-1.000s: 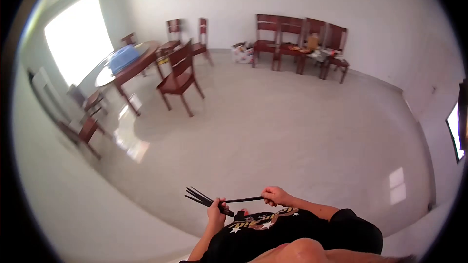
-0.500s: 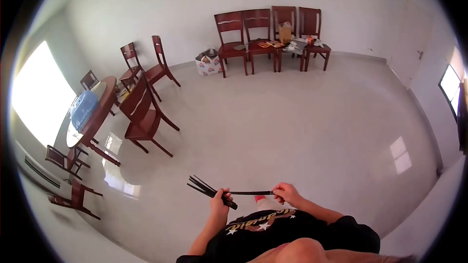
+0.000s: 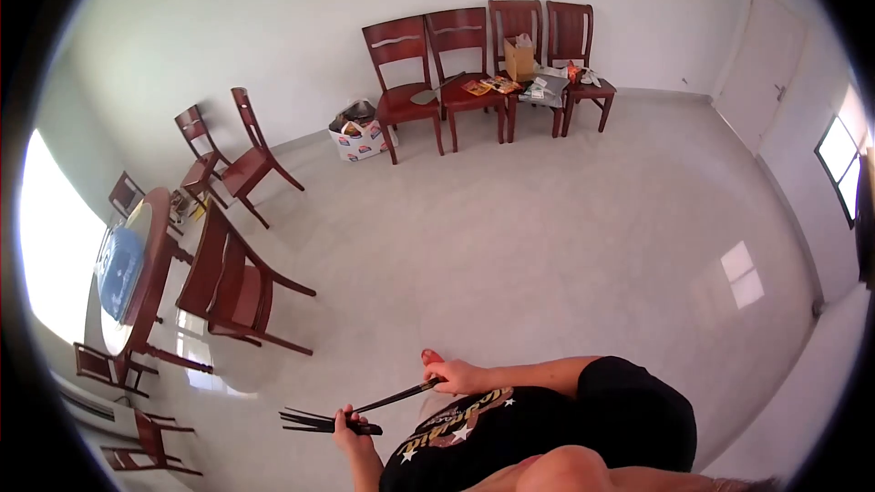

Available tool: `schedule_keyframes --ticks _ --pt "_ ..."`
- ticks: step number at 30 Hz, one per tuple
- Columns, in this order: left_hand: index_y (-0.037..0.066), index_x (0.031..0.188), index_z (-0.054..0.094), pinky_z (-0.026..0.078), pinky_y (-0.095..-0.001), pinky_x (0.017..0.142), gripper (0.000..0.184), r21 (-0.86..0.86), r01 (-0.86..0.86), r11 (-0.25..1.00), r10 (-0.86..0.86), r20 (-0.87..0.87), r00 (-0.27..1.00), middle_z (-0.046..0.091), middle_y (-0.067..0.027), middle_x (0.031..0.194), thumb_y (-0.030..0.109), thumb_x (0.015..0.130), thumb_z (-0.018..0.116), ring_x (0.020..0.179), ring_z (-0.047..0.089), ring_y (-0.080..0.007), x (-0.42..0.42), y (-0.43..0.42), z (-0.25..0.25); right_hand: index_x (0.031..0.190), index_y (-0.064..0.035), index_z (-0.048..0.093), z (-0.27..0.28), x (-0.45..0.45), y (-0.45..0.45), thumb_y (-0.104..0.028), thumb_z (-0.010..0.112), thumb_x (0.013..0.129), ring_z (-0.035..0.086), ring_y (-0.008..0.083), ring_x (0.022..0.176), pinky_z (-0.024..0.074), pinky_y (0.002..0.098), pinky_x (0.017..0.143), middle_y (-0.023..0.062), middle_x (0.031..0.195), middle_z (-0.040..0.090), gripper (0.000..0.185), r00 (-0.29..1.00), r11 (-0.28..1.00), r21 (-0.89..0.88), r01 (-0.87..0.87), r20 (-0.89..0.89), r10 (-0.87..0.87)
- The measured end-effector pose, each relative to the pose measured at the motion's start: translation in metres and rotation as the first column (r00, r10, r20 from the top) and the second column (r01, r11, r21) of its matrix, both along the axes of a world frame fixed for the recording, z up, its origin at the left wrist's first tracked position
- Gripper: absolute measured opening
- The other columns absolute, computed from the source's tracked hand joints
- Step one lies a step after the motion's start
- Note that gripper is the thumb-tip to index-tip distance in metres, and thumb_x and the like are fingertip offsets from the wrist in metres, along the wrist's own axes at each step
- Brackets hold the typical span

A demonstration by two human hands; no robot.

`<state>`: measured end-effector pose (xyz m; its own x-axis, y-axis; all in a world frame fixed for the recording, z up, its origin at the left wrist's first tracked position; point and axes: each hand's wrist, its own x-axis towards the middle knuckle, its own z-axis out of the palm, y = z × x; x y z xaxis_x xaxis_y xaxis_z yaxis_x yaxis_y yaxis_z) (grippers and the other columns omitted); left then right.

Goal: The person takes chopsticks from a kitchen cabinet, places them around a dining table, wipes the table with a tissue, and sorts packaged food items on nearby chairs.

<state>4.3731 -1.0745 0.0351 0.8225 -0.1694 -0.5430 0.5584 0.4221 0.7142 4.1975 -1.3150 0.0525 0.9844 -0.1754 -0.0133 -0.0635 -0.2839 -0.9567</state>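
Observation:
My left hand [image 3: 346, 430] is closed around a bundle of black chopsticks [image 3: 308, 421], low in the view. Their thin ends fan out to the left, and the thicker ends poke out on the right of the fist. Between my two hands runs a slanting pair of black chopsticks [image 3: 397, 396], which my right hand [image 3: 458, 376] pinches at the upper right end. The lower end of this pair meets the bundle at my left hand; whether the left fingers grip it too is hard to see.
Several dark red wooden chairs [image 3: 401, 64] line the back wall, bearing a cardboard box [image 3: 519, 61] and packets. Beside them sits a white bag [image 3: 359, 141]. On the left stand an oval table [image 3: 159, 255] with a blue cover [image 3: 119, 269] and a nearer chair [image 3: 239, 287].
Both hands have shifted left; the left one is lower. The held pair of chopsticks has gone from level to slanting up toward the right. The view has turned rightward.

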Motion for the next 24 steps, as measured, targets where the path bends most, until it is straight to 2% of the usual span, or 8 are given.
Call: schedule_keyframes --ticks 2,3,6,8,10,13,17,24 --pt "0.006 0.090 0.048 0.041 -0.0260 0.046 0.011 0.003 0.032 0.999 -0.032 -0.033 0.999 0.058 -0.0079 0.080 0.016 0.085 0.048 0.056 0.049 -0.0130 0.041 -0.024 -0.012 0.093 -0.0077 0.056 -0.027 0.042 -0.027 -0.016 0.053 0.073 0.056 0.0249 0.068 0.0342 0.0391 0.082 0.0102 0.069 0.058 0.021 0.984 0.985 -0.167 0.043 0.175 -0.014" --pt "0.006 0.088 0.049 0.041 -0.0256 0.047 0.011 -0.068 0.105 0.992 -0.109 -0.059 0.992 0.058 -0.0069 0.078 0.016 0.085 0.048 0.055 0.048 -0.0127 0.069 -0.040 -0.029 0.094 -0.0046 0.051 -0.034 0.061 -0.047 -0.013 0.053 0.076 0.055 0.0200 0.065 0.0432 0.0295 0.062 0.0098 0.073 0.055 0.020 0.993 0.947 -0.321 -0.006 0.106 0.042" --pt "0.004 0.077 0.053 0.040 -0.0251 0.047 0.015 -0.049 0.194 0.980 -0.197 -0.078 0.977 0.056 -0.0044 0.069 0.016 0.085 0.049 0.054 0.047 -0.0123 0.117 -0.103 0.005 0.095 -0.0048 0.052 0.017 0.107 -0.099 -0.013 0.053 0.076 0.055 0.0185 0.063 0.0433 0.0292 0.059 0.0082 0.069 0.056 0.020 1.000 0.994 -0.104 0.018 -0.009 -0.019" --pt "0.003 0.076 0.054 0.038 -0.0266 0.042 0.016 0.001 0.102 0.995 -0.102 -0.035 0.994 0.054 -0.0051 0.065 0.017 0.082 0.052 0.052 0.049 -0.0136 0.154 -0.167 0.036 0.095 -0.0048 0.053 0.059 0.137 -0.137 -0.013 0.053 0.077 0.055 0.0149 0.057 0.0441 0.0283 0.055 0.0064 0.065 0.056 0.019 0.990 0.996 -0.039 0.078 -0.117 -0.082" --pt "0.001 0.078 0.050 0.041 -0.0276 0.043 0.013 -0.008 0.272 0.962 -0.272 -0.036 0.962 0.054 -0.0080 0.067 0.014 0.081 0.053 0.051 0.050 -0.0156 0.197 -0.218 0.051 0.097 -0.0042 0.052 0.074 0.164 -0.175 -0.010 0.053 0.079 0.054 0.0104 0.054 0.0444 0.0251 0.050 0.0047 0.067 0.056 0.019 0.962 0.971 -0.018 0.240 -0.133 -0.240" --pt "0.001 0.086 0.045 0.044 -0.0302 0.044 0.010 -0.007 0.275 0.961 -0.274 0.080 0.959 0.058 -0.0137 0.075 0.009 0.082 0.051 0.053 0.054 -0.0177 0.248 -0.301 0.072 0.097 -0.0031 0.050 0.093 0.193 -0.222 -0.009 0.052 0.081 0.053 0.0086 0.053 0.0439 0.0228 0.049 0.0043 0.066 0.056 0.018 0.907 0.891 0.176 0.419 -0.134 -0.400" --pt "0.000 0.086 0.047 0.044 -0.0298 0.043 0.012 0.037 0.371 0.928 -0.372 0.165 0.914 0.060 -0.0161 0.076 0.009 0.081 0.051 0.050 0.055 -0.0181 0.304 -0.378 0.074 0.097 0.0009 0.048 0.099 0.236 -0.269 -0.002 0.048 0.083 0.052 0.0075 0.057 0.0436 0.0206 0.049 0.0063 0.076 0.057 0.014 0.873 0.778 0.418 0.470 -0.092 -0.478" --pt "0.000 0.084 0.046 0.043 -0.0307 0.040 0.015 0.147 0.315 0.938 -0.337 0.166 0.927 0.053 -0.0110 0.059 0.010 0.078 0.055 0.046 0.054 -0.0206 0.418 -0.473 0.049 0.096 0.0028 0.048 0.084 0.366 -0.394 -0.003 0.049 0.082 0.052 0.0087 0.056 0.0438 0.0217 0.048 0.0073 0.072 0.055 0.015 0.892 0.744 0.507 0.436 -0.136 -0.430"
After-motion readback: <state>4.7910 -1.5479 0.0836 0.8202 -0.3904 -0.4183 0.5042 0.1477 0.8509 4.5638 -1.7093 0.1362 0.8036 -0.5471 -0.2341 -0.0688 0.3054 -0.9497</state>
